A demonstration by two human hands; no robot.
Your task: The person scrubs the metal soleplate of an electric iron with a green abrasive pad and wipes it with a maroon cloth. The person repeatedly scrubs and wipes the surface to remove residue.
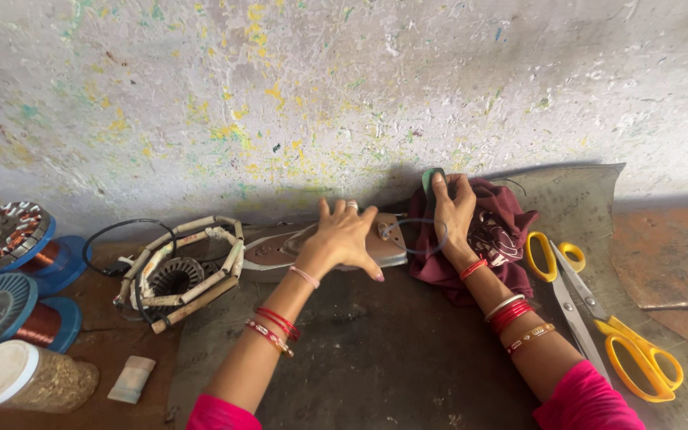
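Observation:
My left hand (342, 239) lies flat, fingers spread, on top of a clothes iron (268, 253) that rests on its side against the wall. My right hand (453, 212) reaches to the wall and pinches a small green object (431, 177) between thumb and fingers. A thin dark cord (417, 239) loops from the iron toward that hand. Under my right wrist sits a bunched maroon cloth (503, 231). Both wrists wear red bangles.
Large yellow-handled scissors (599, 314) lie at the right on a dark mat (376, 358). A wound motor stator (181, 271) sits left of the iron. Blue spools of copper wire (9, 306) and a jar (25, 378) stand at far left.

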